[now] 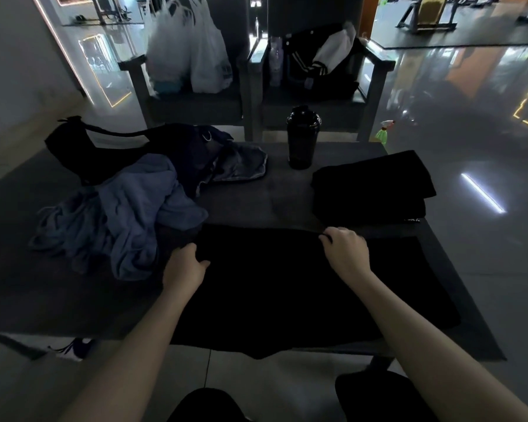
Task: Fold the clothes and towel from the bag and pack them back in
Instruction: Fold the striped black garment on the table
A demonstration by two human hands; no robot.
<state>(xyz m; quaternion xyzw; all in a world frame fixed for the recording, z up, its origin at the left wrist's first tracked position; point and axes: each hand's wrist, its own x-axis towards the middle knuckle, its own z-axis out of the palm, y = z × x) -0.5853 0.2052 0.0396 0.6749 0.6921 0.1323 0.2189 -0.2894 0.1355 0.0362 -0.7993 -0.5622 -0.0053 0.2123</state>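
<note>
Black garment (287, 284) is spread flat on the desk (256, 193), its far edge held by the left hand (185, 266) and right hand (345, 251), fingers (328, 236) curled on the cloth; a fold is judged under way, the edge next to be drawn nearward evenly

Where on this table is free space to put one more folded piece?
Free: the middle strip of the dark grey table, between the tall black bottle, the folded black stack, the crumpled blue clothes and the flat black garment that left hand and right hand grip. Also the near left corner. Crowded: the far left, with the black bag.
</note>
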